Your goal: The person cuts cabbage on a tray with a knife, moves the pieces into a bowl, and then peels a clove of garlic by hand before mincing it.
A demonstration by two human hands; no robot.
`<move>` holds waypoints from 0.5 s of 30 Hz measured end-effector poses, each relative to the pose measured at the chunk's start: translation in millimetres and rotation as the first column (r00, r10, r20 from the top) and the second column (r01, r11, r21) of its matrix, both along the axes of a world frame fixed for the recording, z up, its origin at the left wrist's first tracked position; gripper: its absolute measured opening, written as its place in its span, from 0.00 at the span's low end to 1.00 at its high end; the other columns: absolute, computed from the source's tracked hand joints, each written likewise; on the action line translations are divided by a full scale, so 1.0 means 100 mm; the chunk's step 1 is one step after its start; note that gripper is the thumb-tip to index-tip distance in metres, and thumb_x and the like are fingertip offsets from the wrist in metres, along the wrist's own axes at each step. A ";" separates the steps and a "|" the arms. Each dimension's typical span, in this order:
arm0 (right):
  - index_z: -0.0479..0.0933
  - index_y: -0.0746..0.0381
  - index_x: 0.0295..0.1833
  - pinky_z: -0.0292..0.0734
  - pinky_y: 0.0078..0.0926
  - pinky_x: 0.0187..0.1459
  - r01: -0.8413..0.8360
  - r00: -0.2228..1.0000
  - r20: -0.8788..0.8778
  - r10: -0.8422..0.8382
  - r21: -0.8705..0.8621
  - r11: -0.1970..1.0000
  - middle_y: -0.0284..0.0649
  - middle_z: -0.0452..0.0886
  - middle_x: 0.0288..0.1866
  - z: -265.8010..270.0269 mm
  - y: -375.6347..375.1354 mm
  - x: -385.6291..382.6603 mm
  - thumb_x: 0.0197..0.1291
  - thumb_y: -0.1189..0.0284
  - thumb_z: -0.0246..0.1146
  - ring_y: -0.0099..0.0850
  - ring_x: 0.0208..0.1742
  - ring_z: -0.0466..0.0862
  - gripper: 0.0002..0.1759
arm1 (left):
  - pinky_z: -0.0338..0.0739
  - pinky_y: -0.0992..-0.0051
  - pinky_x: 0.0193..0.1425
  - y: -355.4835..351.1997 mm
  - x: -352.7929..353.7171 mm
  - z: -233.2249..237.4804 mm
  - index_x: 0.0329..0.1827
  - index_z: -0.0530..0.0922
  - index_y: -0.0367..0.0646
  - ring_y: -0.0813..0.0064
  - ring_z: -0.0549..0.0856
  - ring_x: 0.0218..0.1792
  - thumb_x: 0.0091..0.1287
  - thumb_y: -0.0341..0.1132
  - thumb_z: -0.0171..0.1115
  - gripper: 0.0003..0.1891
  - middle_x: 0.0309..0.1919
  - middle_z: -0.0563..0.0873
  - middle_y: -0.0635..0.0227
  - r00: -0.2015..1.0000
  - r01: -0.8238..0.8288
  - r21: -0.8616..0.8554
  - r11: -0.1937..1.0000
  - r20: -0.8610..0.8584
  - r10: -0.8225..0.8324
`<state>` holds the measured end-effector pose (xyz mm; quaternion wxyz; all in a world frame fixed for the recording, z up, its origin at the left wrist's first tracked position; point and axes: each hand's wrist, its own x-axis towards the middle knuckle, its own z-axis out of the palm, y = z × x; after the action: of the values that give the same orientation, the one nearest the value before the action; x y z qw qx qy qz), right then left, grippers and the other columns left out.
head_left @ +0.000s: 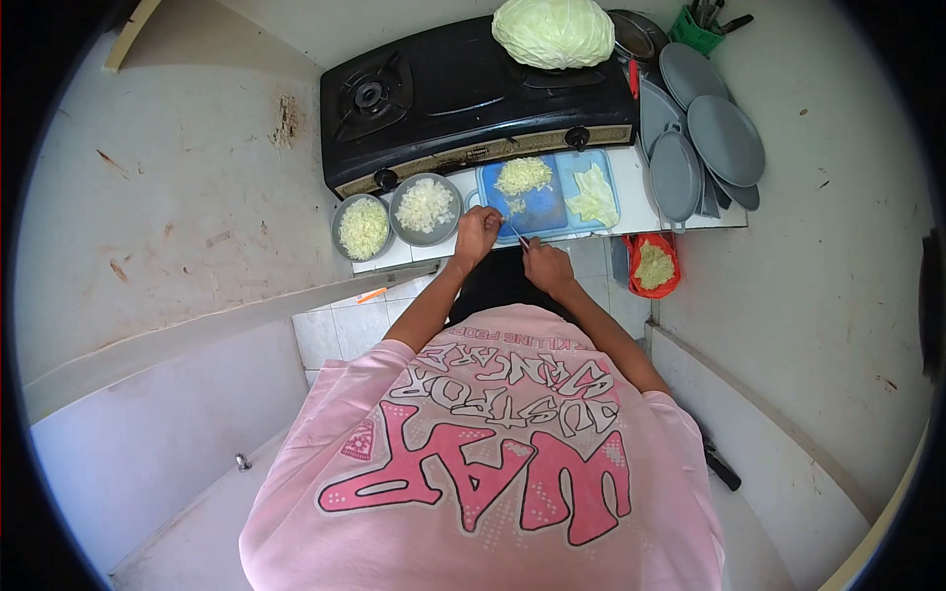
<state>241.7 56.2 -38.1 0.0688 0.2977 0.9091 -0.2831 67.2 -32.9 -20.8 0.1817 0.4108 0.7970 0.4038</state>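
Observation:
My right hand [547,266] is closed around a small knife [519,235], its blade angled up and left over the near edge of the blue cutting board [540,225]. Just left of the blade, my left hand [479,232] has its fingers pinched together at the board's near left corner. Whatever lies between those fingers is too small to make out. A heap of finely chopped cabbage [523,175] sits at the back of the board, with a few bits trailing toward me. Pale green cabbage leaf pieces [592,197] lie on its right side.
Left of the board stand a bowl of chopped white pieces [426,205] and a bowl of shredded cabbage [364,229]. A cabbage [554,32] rests on the black gas stove [443,94]. Grey plates [726,140] lean at right. Below hangs a red bag [654,266] with green scraps.

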 end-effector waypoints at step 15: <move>0.76 0.69 0.46 0.85 0.54 0.39 0.002 1.000 0.003 -0.002 -0.045 0.999 0.59 0.86 0.30 0.05 -0.02 -0.08 0.73 0.62 0.56 0.58 0.33 0.88 0.18 | 0.86 0.70 0.44 -0.01 0.00 -0.09 0.40 0.87 0.33 0.64 0.90 0.35 0.63 0.23 0.68 0.05 0.34 0.88 0.52 0.999 -0.020 -0.001 1.000 0.044 0.020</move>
<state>233.8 54.5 -32.7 0.0765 0.2975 0.9021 -0.3031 66.9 -34.2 -29.5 0.1954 0.3936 0.7970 0.4143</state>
